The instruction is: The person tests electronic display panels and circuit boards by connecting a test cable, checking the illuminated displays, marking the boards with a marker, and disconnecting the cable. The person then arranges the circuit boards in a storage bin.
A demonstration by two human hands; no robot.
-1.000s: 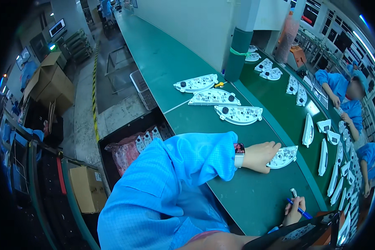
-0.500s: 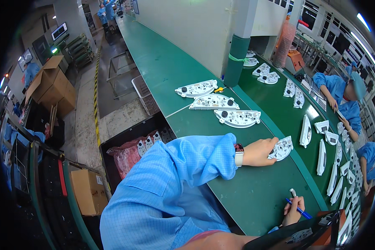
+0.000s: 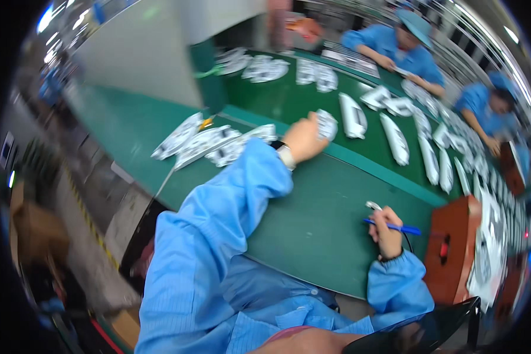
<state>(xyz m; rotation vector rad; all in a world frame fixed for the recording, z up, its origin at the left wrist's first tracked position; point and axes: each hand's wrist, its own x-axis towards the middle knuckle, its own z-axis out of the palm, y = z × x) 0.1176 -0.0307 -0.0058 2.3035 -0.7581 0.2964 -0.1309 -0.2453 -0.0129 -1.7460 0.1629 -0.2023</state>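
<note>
My left hand reaches out over the green bench and grips a white flat moulded part, holding it near the raised strip of the conveyor. A watch shows at that wrist, below a blue sleeve. My right hand rests near the bench's front edge and is closed on a blue pen that points right. Three more white flat parts lie in a row to the left of my left arm.
Long white parts lie in rows on the green conveyor belt. Two people in blue work on its far side. A brown box stands at my right. A green post rises behind the bench.
My left hand has lifted the white part off the bench and carried it toward the conveyor. The view swung right. The right hand still holds the pen in place.
</note>
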